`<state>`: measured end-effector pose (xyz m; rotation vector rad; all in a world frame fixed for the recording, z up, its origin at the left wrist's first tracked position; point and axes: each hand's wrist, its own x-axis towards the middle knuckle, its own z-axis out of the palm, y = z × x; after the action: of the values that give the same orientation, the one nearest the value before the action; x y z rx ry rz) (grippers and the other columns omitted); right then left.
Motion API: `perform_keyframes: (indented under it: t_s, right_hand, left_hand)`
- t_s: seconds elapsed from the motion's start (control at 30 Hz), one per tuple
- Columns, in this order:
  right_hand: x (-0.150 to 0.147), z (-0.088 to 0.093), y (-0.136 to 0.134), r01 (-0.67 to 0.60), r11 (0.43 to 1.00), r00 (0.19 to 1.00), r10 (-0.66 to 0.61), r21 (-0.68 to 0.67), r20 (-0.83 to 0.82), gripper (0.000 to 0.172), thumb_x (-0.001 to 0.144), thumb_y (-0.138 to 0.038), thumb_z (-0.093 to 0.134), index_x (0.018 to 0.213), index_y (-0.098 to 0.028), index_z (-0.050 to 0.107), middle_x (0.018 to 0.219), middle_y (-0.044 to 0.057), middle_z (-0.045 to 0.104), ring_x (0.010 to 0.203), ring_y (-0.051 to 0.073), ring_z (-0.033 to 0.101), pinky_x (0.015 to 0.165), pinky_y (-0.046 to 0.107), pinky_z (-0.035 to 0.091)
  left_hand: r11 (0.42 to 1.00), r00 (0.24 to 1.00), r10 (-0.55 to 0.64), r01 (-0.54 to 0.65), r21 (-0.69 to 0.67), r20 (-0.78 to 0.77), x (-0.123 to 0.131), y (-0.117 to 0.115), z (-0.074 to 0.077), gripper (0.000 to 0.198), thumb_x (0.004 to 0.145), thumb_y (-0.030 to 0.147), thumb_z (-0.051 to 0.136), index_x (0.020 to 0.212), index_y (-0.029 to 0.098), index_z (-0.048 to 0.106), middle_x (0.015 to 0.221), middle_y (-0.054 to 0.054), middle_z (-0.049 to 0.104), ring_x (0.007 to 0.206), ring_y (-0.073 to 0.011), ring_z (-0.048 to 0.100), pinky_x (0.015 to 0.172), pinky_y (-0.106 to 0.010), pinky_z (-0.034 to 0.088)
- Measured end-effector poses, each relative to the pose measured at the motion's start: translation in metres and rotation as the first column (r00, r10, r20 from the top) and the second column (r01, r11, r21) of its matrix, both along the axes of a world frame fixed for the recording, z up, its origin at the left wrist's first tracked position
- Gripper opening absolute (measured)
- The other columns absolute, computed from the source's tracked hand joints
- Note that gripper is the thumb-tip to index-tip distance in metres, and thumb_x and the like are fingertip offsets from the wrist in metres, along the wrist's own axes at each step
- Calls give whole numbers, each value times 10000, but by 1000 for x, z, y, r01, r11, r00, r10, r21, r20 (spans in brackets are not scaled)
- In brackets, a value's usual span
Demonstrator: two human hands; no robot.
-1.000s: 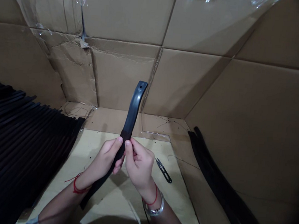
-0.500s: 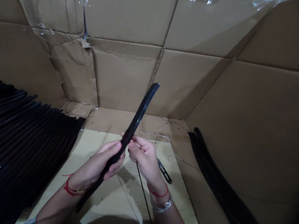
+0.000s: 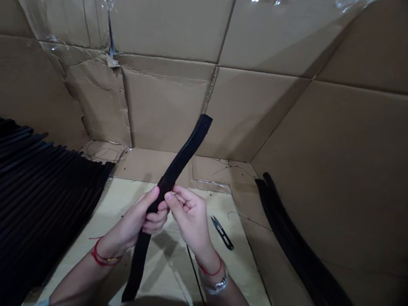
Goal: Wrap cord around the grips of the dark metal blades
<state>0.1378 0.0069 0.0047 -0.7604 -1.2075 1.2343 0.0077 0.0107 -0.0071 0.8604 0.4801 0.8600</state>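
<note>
A long, dark, slightly curved strip slants up in front of me, with a small hole near its upper end. My left hand is wrapped round its middle, thumb on the near face and fingers coming round from behind. Against the strip's right edge, my right hand has thumb and forefinger pinched together. Whether something thin is between those fingertips I cannot make out. A pair of thread snips lies on the pale board, just right of my right hand.
Many similar dark strips are stacked on the left. A few more strips lie on the right by the cardboard wall. Cardboard also rises at the back. Loose threads and dark specks lie around the board, and a thin dark cord crosses it.
The strip has turned so that its broad face shows, and its lower end has swung right. Both hands shifted slightly left with it. The snips are now fully visible.
</note>
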Motion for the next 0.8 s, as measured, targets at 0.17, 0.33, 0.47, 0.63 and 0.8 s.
perform_keyframes:
  t_s: [0.17,0.33,0.47,0.63,0.8]
  right_hand:
    - [4,5,-7,-165,986,986,164,-8,-3,224,835,-359,675,915,-151,702,646,32,720,519,123,645,547,238,544]
    - [0,0,-6,58,998,995,-60,24,74,254,864,-363,631,718,-155,624,485,-22,604,398,118,593,385,195,460]
    - [-2,-1,-1,55,998,998,-56,7,43,249,867,-381,621,774,-151,641,483,-28,587,382,121,566,391,220,474]
    - [9,5,3,-178,984,984,178,-21,10,268,802,-385,715,917,-142,723,613,-11,624,439,53,458,408,166,360]
    - [11,3,3,-191,981,982,191,-14,-3,324,733,-417,771,910,-146,750,586,-5,625,450,77,472,423,188,392]
  left_hand:
    - [964,951,-250,263,-50,180,-8,5,-5,514,829,649,503,643,172,456,424,108,262,306,-17,139,297,-139,126]
    - [986,982,-163,160,-40,-91,-5,14,-9,619,866,685,382,699,120,571,480,16,468,382,-79,450,391,-181,355]
    - [957,952,241,-201,207,-188,4,8,-4,446,898,533,507,725,126,561,571,7,541,486,-69,507,494,-167,407]
    - [992,991,118,-114,54,-68,-2,0,-1,456,904,553,472,708,147,541,409,75,391,277,-40,307,296,-147,226]
    - [911,918,-391,395,-114,61,-13,12,-9,511,847,640,485,636,174,491,347,102,289,212,-42,186,224,-161,155]
